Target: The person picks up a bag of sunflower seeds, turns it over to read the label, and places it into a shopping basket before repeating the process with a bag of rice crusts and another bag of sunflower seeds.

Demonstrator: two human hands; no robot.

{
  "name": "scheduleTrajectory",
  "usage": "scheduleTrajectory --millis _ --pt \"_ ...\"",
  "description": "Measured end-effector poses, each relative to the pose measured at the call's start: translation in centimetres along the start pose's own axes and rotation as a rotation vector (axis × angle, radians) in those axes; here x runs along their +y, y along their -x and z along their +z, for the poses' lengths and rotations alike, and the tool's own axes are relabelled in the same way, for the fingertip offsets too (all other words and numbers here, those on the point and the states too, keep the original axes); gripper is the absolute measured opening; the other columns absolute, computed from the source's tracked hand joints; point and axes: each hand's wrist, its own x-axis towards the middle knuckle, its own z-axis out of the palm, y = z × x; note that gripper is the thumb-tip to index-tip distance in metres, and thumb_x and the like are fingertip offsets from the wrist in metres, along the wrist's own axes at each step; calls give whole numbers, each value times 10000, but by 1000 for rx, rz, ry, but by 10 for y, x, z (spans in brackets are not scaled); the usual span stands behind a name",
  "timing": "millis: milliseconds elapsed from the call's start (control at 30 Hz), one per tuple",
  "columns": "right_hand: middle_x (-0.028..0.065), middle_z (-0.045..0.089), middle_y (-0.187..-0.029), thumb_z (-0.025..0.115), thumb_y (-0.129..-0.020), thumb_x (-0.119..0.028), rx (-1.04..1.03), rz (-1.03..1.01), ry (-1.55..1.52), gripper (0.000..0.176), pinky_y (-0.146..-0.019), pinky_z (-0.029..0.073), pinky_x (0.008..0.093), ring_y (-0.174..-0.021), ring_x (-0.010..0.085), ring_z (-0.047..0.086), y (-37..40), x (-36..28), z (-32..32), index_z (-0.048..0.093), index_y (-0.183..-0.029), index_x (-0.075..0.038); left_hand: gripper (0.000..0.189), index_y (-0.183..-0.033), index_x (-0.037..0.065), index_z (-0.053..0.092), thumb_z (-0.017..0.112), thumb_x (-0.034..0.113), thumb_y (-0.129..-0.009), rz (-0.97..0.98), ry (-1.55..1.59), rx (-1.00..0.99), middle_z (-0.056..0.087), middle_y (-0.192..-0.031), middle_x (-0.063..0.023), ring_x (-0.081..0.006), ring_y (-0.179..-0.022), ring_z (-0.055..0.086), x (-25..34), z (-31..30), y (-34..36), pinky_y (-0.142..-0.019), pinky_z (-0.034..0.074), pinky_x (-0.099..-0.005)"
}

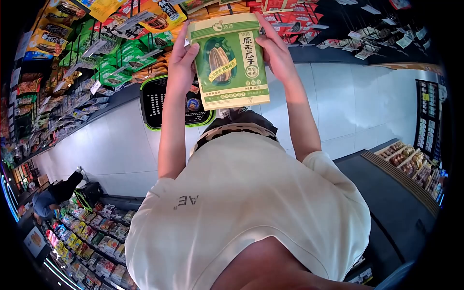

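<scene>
A green and cream bag of sunflower seeds [230,63] is held up in front of me, its printed front facing the camera. My left hand [182,58] grips the bag's left edge, thumb on the front and the other fingers partly hidden behind it. On the opposite edge, my right hand [276,53] grips it in the same way. Below the bag, on the floor, stands a black shopping basket [153,108] with a green rim, partly covered by my left forearm. A round blue item [193,104] lies inside the basket.
Hanging snack packets [116,72] line the shelves ahead and to the left. Pale floor tiles [333,96] lie around my feet. At the lower left, a person [46,203] bends by a packet display [96,237]. A counter with boxed goods [411,162] stands right.
</scene>
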Motion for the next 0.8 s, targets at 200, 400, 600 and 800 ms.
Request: scheduleTrajectory --millis 200,400,600,800 --pt "10 540 -945 453 -863 -138 56 -43 71 506 -753 387 183 -845 56 475 1 0 -1 322 -1352 -113 518 -1368 104 272 477 85 -892 18 5 -82 594 -998 -56 -87 -869 556 -7 -8 -8 -734 444 -210" --pt "0 530 -921 459 -863 -150 76 -115 131 507 -688 373 172 -800 54 460 2 -5 7 325 -1351 -111 496 -1357 82 289 468 82 -895 8 82 -52 592 -943 -41 -78 -830 555 3 -6 -5 -705 447 -204" --pt "-13 513 -883 465 -861 -153 96 -59 113 504 -630 373 176 -750 53 446 12 -17 14 335 -1346 -113 488 -1352 75 293 464 77 -895 27 101 -108 593 -933 -37 -75 -819 561 2 -12 -7 -692 454 -202" --pt "-12 519 -902 467 -859 -151 118 -88 146 497 -624 382 185 -766 59 460 5 -4 11 347 -1340 -120 498 -1354 80 289 470 75 -890 46 45 -117 591 -916 -37 -70 -780 554 -6 -22 -11 -640 440 -195"
